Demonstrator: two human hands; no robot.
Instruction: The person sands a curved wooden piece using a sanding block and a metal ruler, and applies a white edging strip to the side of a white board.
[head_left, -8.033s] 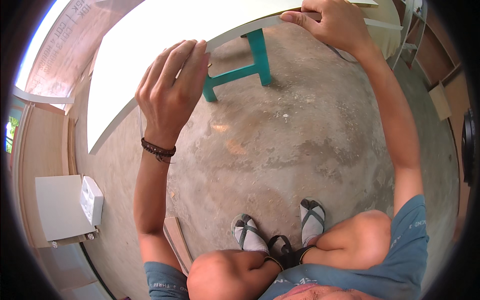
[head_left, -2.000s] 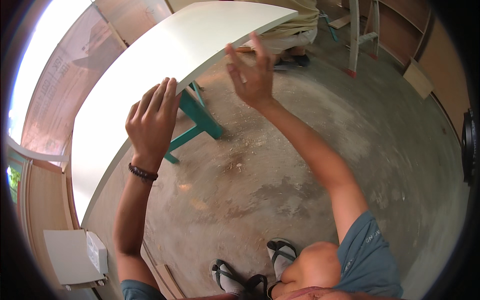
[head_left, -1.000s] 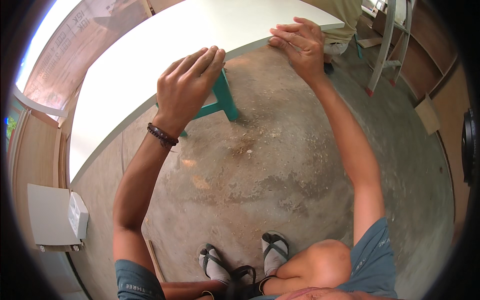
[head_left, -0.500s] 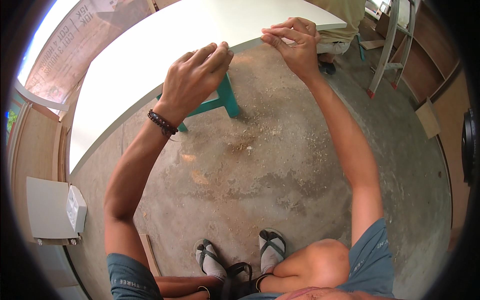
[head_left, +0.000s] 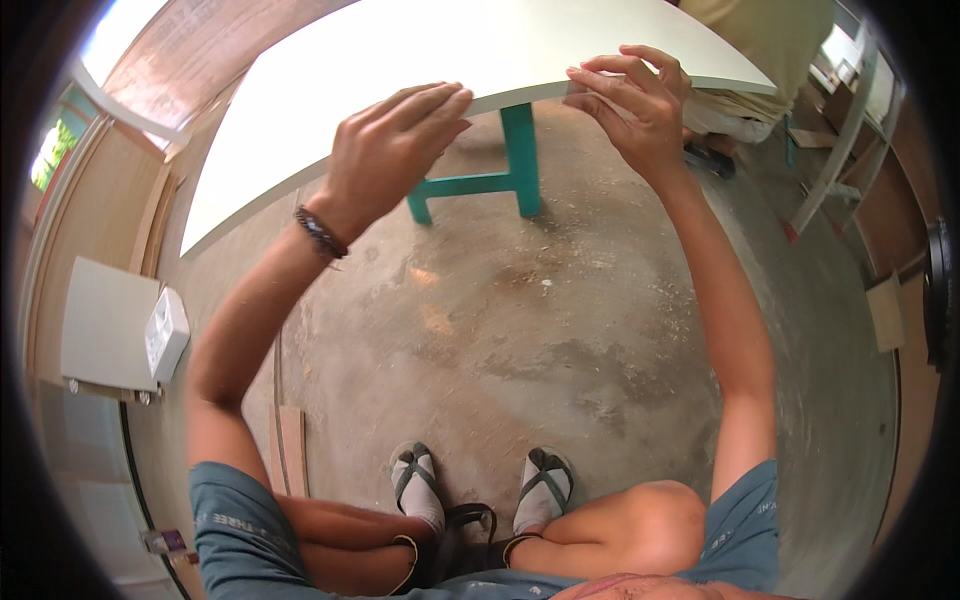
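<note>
A large white board point(head_left: 480, 45) lies flat, its near edge curving across the upper part of the view. My left hand point(head_left: 395, 140), with a dark beaded bracelet at the wrist, is at that edge; its fingers are stretched out and slightly blurred, gripping nothing I can see. Farther right, my right hand point(head_left: 640, 110) has thumb and index fingertips on either side of the board's edge, with the other fingers raised apart. Anything small between those fingertips cannot be made out. Beneath the board stands a green stool point(head_left: 522, 160), partly hidden by it.
Another person point(head_left: 770, 50) in a tan top is close to the board's right end. A stepladder point(head_left: 845, 150) stands at the far right near brown panels. On the left are a white panel point(head_left: 105, 320) and a white box point(head_left: 166, 333). Wood strips point(head_left: 288, 450) lie beside my leg.
The view has shifted, so the board and stool appear farther right. My left fingers have straightened. My right hand stays at the edge, its upper fingers more spread.
</note>
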